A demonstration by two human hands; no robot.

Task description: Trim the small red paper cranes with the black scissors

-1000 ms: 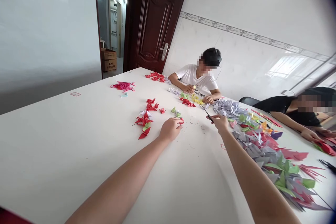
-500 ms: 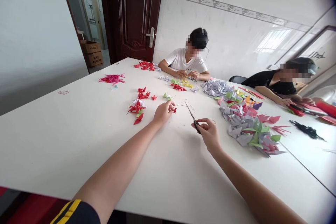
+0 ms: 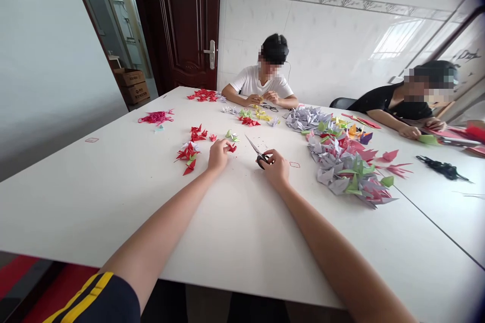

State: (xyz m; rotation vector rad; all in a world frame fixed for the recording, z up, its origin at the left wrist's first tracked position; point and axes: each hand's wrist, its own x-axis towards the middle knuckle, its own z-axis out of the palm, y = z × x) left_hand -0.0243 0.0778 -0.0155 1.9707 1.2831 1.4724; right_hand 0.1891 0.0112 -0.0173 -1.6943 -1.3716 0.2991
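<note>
My left hand (image 3: 219,155) pinches a small red paper crane (image 3: 232,148) between thumb and fingers, just above the white table (image 3: 113,202). In my right hand (image 3: 278,169) is a pair of scissors (image 3: 259,154) with dark handles, blades pointing up and left toward the crane but apart from it. Left of my left hand lies a loose row of red paper cranes (image 3: 188,152) with a few white and green ones among them. A green and white crane (image 3: 232,136) sits just beyond that hand. Tiny dark scraps are scattered near the scissor tips.
A long heap of grey, pink and green paper cranes (image 3: 337,161) stretches along the right. Pink cord (image 3: 156,117) lies at the back left, black cord (image 3: 441,167) at the far right. Across the table sit a person in white (image 3: 261,83) and another in black (image 3: 390,111).
My view has shifted, so the table scene sits differently. The scissors are now nearer the red crane in my left hand. At the far right, the co-worker's hand now has green paper by it.
</note>
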